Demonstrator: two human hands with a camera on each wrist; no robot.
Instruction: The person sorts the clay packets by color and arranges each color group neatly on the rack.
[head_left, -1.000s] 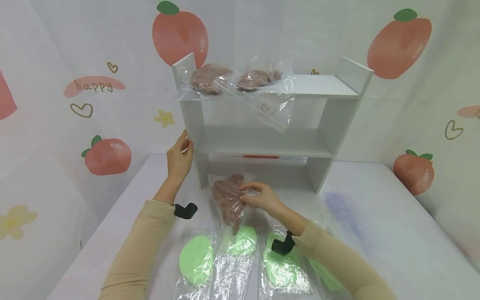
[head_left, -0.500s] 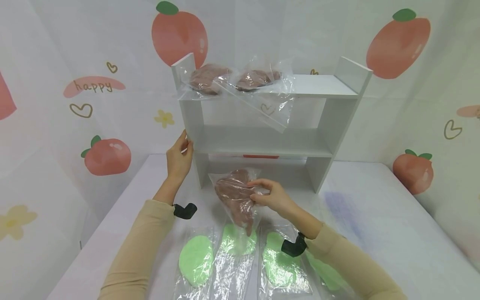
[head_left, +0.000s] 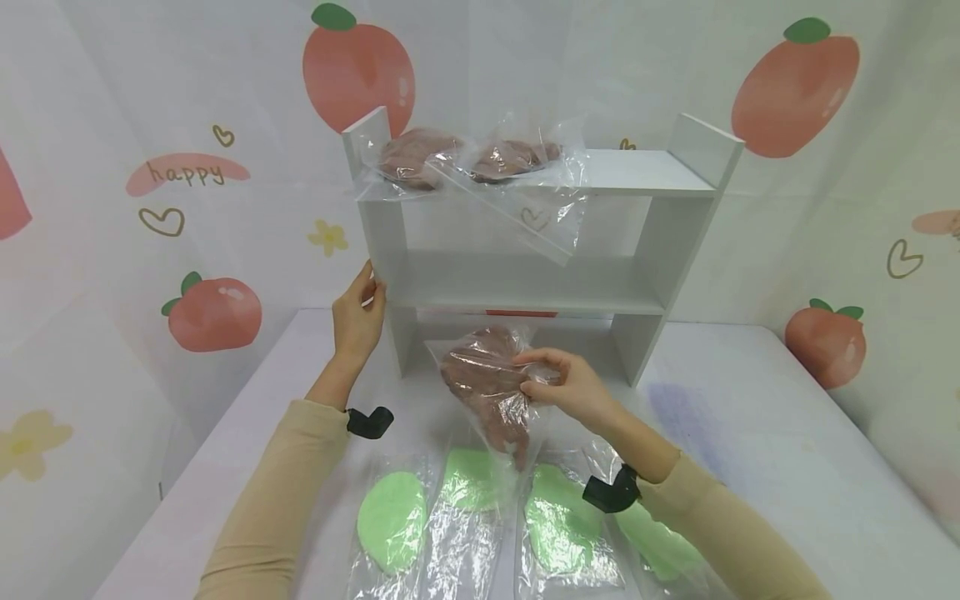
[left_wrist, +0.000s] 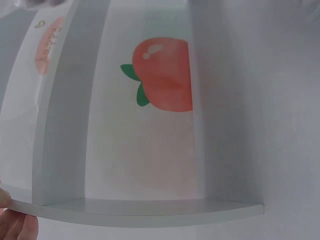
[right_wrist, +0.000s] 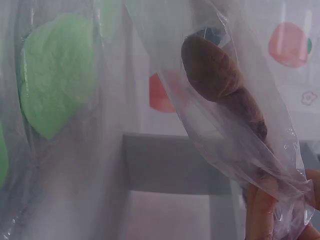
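Observation:
My left hand (head_left: 358, 317) grips the left side panel of a white shelf unit (head_left: 525, 282). In the left wrist view its fingers (left_wrist: 19, 227) wrap the panel's edge. My right hand (head_left: 576, 390) pinches a clear plastic bag (head_left: 525, 446) between thumb and fingers, in front of the unit's lowest opening. Inside the bag is a brown, lumpy piece (head_left: 483, 375), wide at the top and tapering downward. The bag hangs above the table, and the right wrist view shows its film bunched at the fingertips.
Two clear bags with brown pieces (head_left: 420, 157) lie on the left of the top shelf, one draping over its front edge. Several bags with flat green pieces (head_left: 392, 521) lie in a row on the white table (head_left: 757, 467). A printed curtain (head_left: 247, 67) stands behind.
My right hand has moved right and slightly up, carrying the bag with the brown piece, which has turned a little. My left hand stays in place on the shelf's side panel.

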